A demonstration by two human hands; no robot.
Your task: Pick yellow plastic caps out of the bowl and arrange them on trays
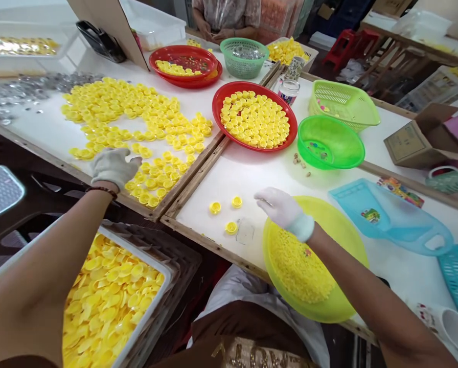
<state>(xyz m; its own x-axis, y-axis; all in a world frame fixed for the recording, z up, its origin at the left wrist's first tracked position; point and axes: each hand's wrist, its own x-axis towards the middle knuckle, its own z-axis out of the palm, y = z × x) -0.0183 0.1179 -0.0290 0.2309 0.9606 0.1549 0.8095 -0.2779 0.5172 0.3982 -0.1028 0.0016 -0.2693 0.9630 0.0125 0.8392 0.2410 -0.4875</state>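
Observation:
My left hand, in a pale glove, rests among the loose yellow cups on the left table, thumb and fingers apart; nothing shows in its grasp. My right hand, gloved in white, hovers over the left rim of a yellow basin that holds small yellow pieces. Its fingers are pressed together, and what they hold, if anything, is too small to make out. Left of it three yellow cups stand apart on the white surface. Beyond them a red plate carries many yellow cups.
A green bowl, a light green basket and a blue scoop stand at the right. A white crate of yellow pieces is below left. A wooden edge divides the tables. Across sits another person.

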